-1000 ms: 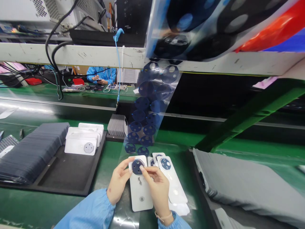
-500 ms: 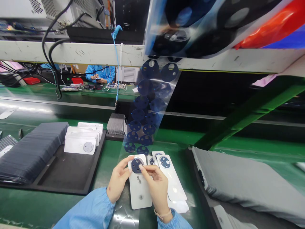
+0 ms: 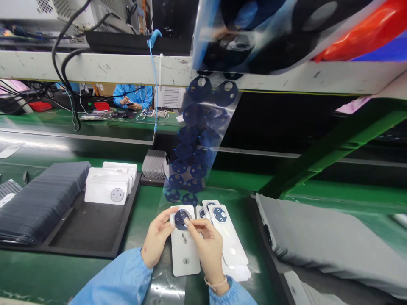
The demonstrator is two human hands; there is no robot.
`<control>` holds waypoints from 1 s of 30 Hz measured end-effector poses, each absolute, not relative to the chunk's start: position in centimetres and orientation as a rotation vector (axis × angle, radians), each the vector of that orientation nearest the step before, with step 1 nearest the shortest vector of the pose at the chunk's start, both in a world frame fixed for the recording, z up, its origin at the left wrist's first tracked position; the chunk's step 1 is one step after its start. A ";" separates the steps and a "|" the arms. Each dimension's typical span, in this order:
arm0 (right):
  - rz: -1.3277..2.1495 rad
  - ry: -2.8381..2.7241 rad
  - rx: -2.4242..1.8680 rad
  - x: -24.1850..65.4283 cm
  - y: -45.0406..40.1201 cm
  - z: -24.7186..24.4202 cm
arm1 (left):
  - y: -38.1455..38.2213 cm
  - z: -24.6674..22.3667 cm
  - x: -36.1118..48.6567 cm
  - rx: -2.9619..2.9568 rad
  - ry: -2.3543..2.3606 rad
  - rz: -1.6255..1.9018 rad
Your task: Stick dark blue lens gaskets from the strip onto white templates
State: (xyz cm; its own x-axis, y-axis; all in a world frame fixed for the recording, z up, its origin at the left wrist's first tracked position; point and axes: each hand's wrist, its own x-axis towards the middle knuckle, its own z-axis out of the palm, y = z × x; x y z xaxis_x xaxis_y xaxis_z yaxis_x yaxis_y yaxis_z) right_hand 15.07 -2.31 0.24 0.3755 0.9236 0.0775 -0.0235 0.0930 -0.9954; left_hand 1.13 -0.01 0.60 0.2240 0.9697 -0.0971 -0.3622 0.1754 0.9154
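Observation:
A white phone back cover point(image 3: 185, 252) with dark lettering lies upright before me on the green bench. My left hand point(image 3: 156, 240) grips its upper left edge between fingers and thumb. On the cover's top part sits a dark round camera film point(image 3: 180, 220) with small holes. My right hand point(image 3: 208, 245) pinches at the right side of this film, fingertips together; they partly hide it. Just right of that hand, more white phone back covers point(image 3: 230, 241) with dark camera discs lie overlapped. A clear strip point(image 3: 187, 150) bearing several dark round films hangs down to the bench behind the cover.
At left, a black tray point(image 3: 85, 228) holds a long row of dark wrapped panels point(image 3: 44, 203) and white covers point(image 3: 108, 190). A small rack of panels point(image 3: 154, 164) stands behind. At right is a grey-covered stack point(image 3: 327, 237). A shelf beam point(image 3: 104, 70) crosses above; a co-worker point(image 3: 133, 96) sits beyond.
Both hands keep their places on the cover and the film, with only slight finger movement. The whole view has shifted a little.

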 end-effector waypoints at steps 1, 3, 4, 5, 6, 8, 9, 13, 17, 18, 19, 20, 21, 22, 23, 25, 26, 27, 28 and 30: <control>0.881 -0.938 -1.275 15.1 -2.3 0.2 | 0.0 0.7 1.1 0.916 0.846 1.123; 0.877 -0.943 -1.276 15.1 -2.3 0.2 | 0.0 0.8 1.2 0.917 0.847 1.124; 0.874 -0.946 -1.277 15.1 -2.3 0.2 | 0.0 0.8 1.2 0.920 0.849 1.125; 0.870 -0.951 -1.278 15.1 -2.4 0.2 | -0.1 0.8 1.2 0.925 0.852 1.124; 0.864 -0.956 -1.280 15.1 -2.4 0.2 | -0.1 0.8 1.2 0.931 0.858 1.125; 0.848 -0.970 -1.285 15.0 -2.4 0.1 | -0.1 0.8 1.2 0.942 0.878 1.130; 0.836 -0.979 -1.289 15.0 -2.3 0.1 | -0.1 0.8 1.2 0.947 0.889 1.134; 0.766 -1.019 -1.303 14.9 -2.4 0.0 | -0.1 0.6 1.4 0.934 0.923 1.146; 0.606 -1.184 -1.267 14.8 -2.5 0.0 | -0.1 0.5 1.5 0.904 0.921 1.154; 0.552 -1.239 -1.250 14.8 -2.5 0.0 | -0.1 0.4 1.5 0.896 0.918 1.161; 0.501 -1.289 -1.235 14.7 -2.5 0.0 | -0.1 0.4 1.5 0.887 0.916 1.169; 0.457 -1.330 -1.224 14.7 -2.5 -0.1 | 0.0 0.3 1.6 0.879 0.914 1.179; 0.414 -1.368 -1.216 14.7 -2.5 -0.1 | 0.0 0.3 1.5 0.871 0.911 1.191; 0.367 -1.407 -1.215 14.7 -2.5 -0.2 | 0.1 0.3 1.5 0.865 0.909 1.203; 0.318 -1.444 -1.225 14.7 -2.5 -0.3 | 0.1 0.2 1.5 0.858 0.911 1.219; 0.220 -1.488 -1.280 14.8 -2.4 -0.6 | 0.2 0.2 1.4 0.847 0.923 1.253; 0.187 -1.494 -1.318 14.8 -2.4 -0.7 | 0.2 0.1 1.4 0.842 0.930 1.267; 0.177 -1.490 -1.354 14.9 -2.3 -0.9 | 0.3 0.1 1.4 0.838 0.935 1.275; 0.194 -1.475 -1.382 14.9 -2.3 -1.0 | 0.3 0.1 1.3 0.837 0.937 1.280; 0.276 -1.409 -1.417 14.9 -2.3 -1.2 | 0.3 0.2 1.4 0.838 0.941 1.288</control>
